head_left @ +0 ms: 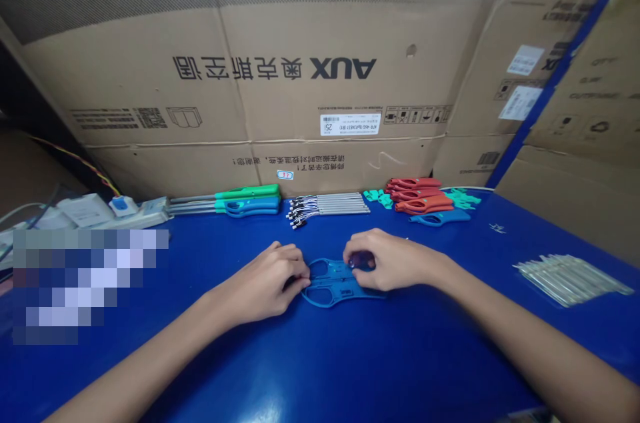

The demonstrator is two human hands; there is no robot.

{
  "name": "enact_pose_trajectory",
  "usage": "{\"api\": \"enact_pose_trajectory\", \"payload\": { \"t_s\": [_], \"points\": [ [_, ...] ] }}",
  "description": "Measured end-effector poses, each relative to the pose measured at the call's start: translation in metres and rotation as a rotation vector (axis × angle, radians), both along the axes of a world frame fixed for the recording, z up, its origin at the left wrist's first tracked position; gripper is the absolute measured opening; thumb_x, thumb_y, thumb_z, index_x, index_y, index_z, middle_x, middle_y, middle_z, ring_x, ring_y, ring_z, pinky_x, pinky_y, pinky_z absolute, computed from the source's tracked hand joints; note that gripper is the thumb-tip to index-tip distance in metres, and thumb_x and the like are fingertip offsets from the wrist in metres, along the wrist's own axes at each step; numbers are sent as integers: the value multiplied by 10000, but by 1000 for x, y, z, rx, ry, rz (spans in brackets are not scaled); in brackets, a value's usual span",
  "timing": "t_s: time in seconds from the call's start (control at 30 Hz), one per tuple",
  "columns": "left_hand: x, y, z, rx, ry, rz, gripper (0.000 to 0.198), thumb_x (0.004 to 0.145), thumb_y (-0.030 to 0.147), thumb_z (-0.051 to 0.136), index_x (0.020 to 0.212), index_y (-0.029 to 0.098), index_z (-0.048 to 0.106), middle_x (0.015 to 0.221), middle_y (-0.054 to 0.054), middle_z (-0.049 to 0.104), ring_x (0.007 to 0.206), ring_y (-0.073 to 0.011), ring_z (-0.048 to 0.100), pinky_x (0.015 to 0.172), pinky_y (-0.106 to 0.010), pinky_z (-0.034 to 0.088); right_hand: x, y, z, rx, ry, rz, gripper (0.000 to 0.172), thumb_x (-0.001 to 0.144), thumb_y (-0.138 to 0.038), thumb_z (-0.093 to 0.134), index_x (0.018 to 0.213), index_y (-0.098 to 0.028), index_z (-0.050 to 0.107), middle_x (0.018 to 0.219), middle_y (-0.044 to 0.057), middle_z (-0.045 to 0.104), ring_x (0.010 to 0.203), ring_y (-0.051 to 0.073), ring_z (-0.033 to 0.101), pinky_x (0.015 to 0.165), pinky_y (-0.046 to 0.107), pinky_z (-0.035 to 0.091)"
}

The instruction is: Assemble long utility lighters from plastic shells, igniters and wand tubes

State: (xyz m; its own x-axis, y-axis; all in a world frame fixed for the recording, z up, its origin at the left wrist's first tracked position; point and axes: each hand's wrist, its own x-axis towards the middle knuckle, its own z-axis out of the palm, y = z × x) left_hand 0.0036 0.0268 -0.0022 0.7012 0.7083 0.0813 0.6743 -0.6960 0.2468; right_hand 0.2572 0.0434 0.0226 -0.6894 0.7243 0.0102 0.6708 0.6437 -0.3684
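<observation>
Two blue plastic handle halves (345, 284) lie side by side on the blue table, their loops toward the left. At their left end, my left hand (275, 278) has its thumb and fingertips pressed together; whether they pinch the handle's edge or a small part is hidden. My right hand (383, 259) is curled over the right part of the halves, its fingers closed around a dark, purplish translucent piece (362, 259). Part of the upper half is covered by that hand.
Along the back lie assembled lighters (250, 199), metal rods with wires (343, 203), small turquoise parts (381, 198) and red, orange and blue handles (423, 199). Bagged metal tubes (573, 279) lie right, a power strip (145, 214) left. Cardboard (300, 23) stands behind.
</observation>
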Motion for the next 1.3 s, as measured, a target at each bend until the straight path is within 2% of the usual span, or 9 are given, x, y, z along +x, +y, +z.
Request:
{"api": "enact_pose_trajectory", "payload": {
  "t_s": [0.23, 0.43, 0.6, 0.8, 0.9, 1.03, 1.13, 1.2, 1.3],
  "points": [
    [1, 0, 1, -11, -39, -6, 187, 958, 238, 510, 874, 193, 670, 880, -33, 634, 879, -201, 595, 932, -424, 433, 16, 21, -13, 138, -44, -152, 250, 891, -135, 494, 1080, -143, 658, 1036, 114, 613, 913, 203, 593, 777, 295, 441],
    [1, -1, -1, 8, -43, -10, 193, 963, 240, 506, 891, 193, 679, 886, -37, 632, 886, -203, 593, 979, -466, 416, 22, 33, -26, 183, -148, -188, 285, 903, -78, 477, 1136, -137, 631, 1107, 132, 621, 1021, 232, 582, 857, 320, 417],
    [2, -2, 0, -13, -16, 9, 191, 964, 250, 502, 916, 207, 681, 916, -36, 634, 929, -215, 604, 1069, -585, 323, 25, 37, -26, 217, -207, -215, 279, 881, -61, 478, 1090, -118, 654, 1088, 153, 643, 1027, 262, 581, 882, 360, 414],
    [1, -3, 0, -9, -21, 9, 191, 958, 248, 503, 912, 211, 685, 911, -33, 633, 928, -221, 612, 1069, -603, 323, 26, 37, -28, 229, -192, -227, 318, 850, -77, 509, 1123, -132, 664, 1110, 142, 672, 1045, 258, 604, 888, 344, 450],
    [1, -3, 0, 0, -31, 1, 199, 960, 249, 498, 913, 208, 687, 909, -36, 636, 917, -215, 610, 1068, -580, 331, 35, 44, -19, 255, -169, -281, 327, 844, -90, 532, 1133, -156, 671, 1130, 115, 691, 1046, 230, 626, 893, 305, 461],
    [1, -1, -2, 3, -51, -4, 194, 960, 248, 499, 902, 210, 681, 895, -34, 638, 902, -211, 605, 1016, -495, 395, 81, 68, 16, 336, -166, -524, 285, 891, -123, 503, 1105, -178, 683, 1128, 86, 707, 1027, 219, 651, 872, 291, 477],
    [2, 0, -2, -5, -54, 4, 190, 959, 243, 500, 895, 213, 676, 893, -30, 639, 891, -209, 603, 984, -461, 413, 138, 83, 39, 363, -220, -787, 262, 936, -135, 484, 1126, -105, 663, 1118, 153, 687, 1072, 262, 633, 894, 349, 481],
    [3, 0, -2, -9, -58, 8, 194, 960, 248, 496, 892, 213, 674, 892, -27, 638, 883, -206, 600, 972, -451, 418, 174, 88, 41, 313, -268, -910, 234, 964, -231, 542, 1128, -103, 650, 1140, 148, 657, 1064, 246, 631, 889, 367, 506],
    [4, 0, -2, -18, -68, 2, 196, 961, 258, 493, 896, 214, 673, 898, -26, 636, 879, -201, 597, 969, -450, 419, 214, 89, 26, 197, -314, -1004, 295, 943, -308, 613, 1205, -173, 611, 1229, 103, 604, 1077, 221, 623, 855, 355, 538]
  ]
}}
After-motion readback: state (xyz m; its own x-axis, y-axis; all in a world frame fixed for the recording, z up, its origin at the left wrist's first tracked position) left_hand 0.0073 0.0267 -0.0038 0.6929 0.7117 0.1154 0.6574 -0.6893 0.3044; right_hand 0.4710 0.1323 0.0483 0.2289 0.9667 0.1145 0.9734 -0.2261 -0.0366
